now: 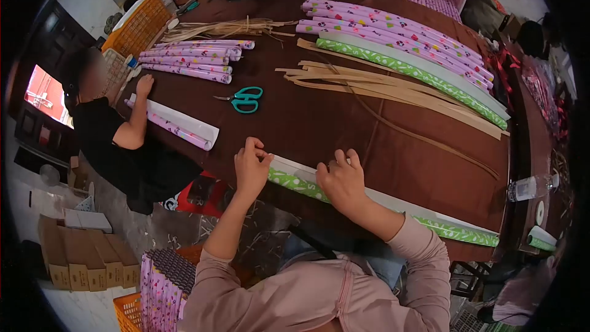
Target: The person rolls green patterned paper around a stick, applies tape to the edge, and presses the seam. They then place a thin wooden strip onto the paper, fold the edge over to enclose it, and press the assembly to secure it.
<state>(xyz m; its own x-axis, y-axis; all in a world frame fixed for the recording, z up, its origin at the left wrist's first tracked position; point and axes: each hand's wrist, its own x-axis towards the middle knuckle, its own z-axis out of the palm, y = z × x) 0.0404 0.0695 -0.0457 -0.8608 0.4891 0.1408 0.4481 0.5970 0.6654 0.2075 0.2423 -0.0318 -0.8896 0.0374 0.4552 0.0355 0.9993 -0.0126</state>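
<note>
A long green-and-white patterned paper roll [455, 230] with a pale upper edge lies along the near edge of the brown table [295, 114]. My left hand [251, 169] is at the roll's left end, fingers bent together against its edge. To its right, my right hand [342, 183] rests on the same roll with curled fingers at the pale strip. Beyond my hands lie teal-handled scissors [246, 99], their blades pointing left.
Tan strips [393, 89], another green roll [418, 74] and purple rolls [393, 34] lie at the back right. More purple rolls [190, 60] are at the left, near a seated person in black. A plastic bottle [533, 188] lies far right.
</note>
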